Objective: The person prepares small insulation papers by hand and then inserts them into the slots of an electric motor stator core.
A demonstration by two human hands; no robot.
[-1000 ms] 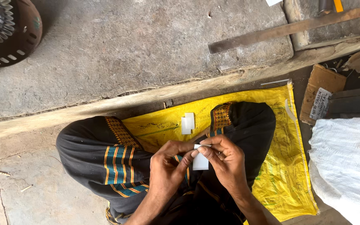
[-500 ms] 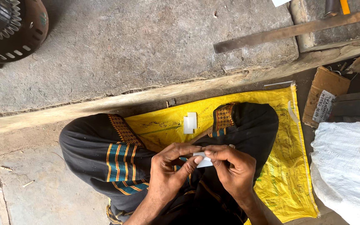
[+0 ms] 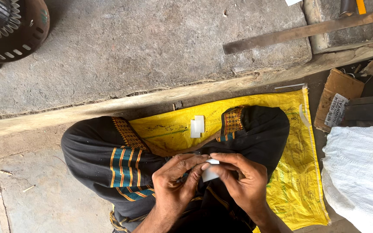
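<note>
Now | left hand (image 3: 175, 183) + right hand (image 3: 240, 181): both grips pinch one white piece (image 3: 209, 174) | two white pieces (image 3: 197, 126) on yellow sack (image 3: 296, 181)

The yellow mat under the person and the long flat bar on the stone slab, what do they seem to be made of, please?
Yellow mat: probably woven plastic sacking, with a slight sheen and creases. Long flat bar: seemingly metal, dull grey-brown, straight-edged, perhaps rusted.
</note>
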